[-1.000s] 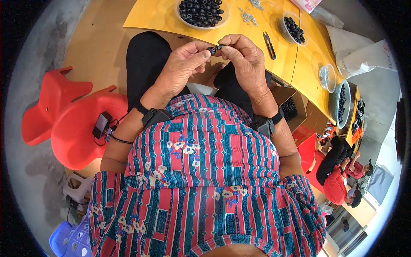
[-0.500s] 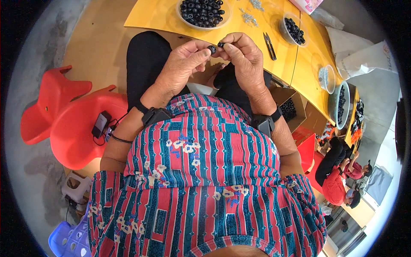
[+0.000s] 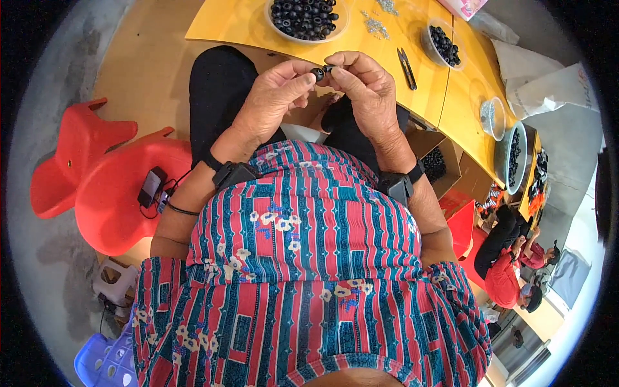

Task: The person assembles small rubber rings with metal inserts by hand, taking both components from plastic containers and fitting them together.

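Observation:
Over my lap, close to the table's near edge, my two hands meet at the fingertips. My left hand (image 3: 272, 98) pinches a round black bead-like piece with a hole (image 3: 318, 74) between thumb and fingers. A smaller black piece (image 3: 329, 68) sits pinched in my right hand (image 3: 369, 93), partly covered by the fingertips. The two pieces are close together; whether they touch I cannot tell. Beyond my hands stands a clear bowl (image 3: 345, 27) heaped with black pieces with holes. Black thread snips (image 3: 407, 69) lie on the table to the right.
On the yellow table (image 3: 238, 22) are small silvery bits (image 3: 376, 28), another bowl of black pieces (image 3: 426, 46) and a clear cup (image 3: 501, 129). A cardboard box (image 3: 454, 171) stands below the table's edge. Red chairs (image 3: 113, 200) are at left. Two people (image 3: 505, 280) sit at far right.
My right fingertips have shifted slightly left, bringing the smaller black piece nearer the round one. My left hand has barely moved.

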{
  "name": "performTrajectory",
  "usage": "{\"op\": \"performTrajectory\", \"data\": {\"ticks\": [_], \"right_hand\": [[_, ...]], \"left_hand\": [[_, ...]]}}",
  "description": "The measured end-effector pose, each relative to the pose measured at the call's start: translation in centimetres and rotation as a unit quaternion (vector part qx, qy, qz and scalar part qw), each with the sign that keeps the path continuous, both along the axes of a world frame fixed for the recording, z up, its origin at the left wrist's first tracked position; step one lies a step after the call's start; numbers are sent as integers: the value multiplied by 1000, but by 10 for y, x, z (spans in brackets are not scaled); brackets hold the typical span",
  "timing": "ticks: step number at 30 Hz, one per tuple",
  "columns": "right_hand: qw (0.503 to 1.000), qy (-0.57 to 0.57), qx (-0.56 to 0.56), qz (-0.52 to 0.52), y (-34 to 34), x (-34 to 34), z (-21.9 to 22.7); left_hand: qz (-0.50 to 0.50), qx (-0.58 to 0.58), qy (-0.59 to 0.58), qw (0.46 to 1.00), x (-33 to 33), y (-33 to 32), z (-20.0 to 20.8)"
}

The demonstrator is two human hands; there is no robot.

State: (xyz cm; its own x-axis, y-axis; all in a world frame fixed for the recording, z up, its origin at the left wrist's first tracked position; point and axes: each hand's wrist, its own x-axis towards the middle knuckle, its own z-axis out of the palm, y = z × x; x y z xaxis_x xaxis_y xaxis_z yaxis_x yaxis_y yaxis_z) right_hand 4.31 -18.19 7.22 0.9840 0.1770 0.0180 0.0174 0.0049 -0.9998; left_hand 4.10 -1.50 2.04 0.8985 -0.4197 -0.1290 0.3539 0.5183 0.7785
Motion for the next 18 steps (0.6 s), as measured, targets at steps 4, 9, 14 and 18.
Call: {"op": "performTrajectory", "data": {"ticks": [4, 9, 14, 18], "right_hand": [[1000, -5, 18, 0, -2, 2, -2], [1000, -21, -3, 4, -3, 2, 1], [998, -54, -42, 10, -7, 2, -5], [998, -44, -36, 14, -4, 4, -1]], "left_hand": [[-2, -1, -3, 1000, 0, -1, 1], [-2, 5, -7, 1000, 0, -1, -1], [2, 3, -10, 1000, 0, -2, -3], [2, 8, -16, 1000, 3, 1, 1]]}}
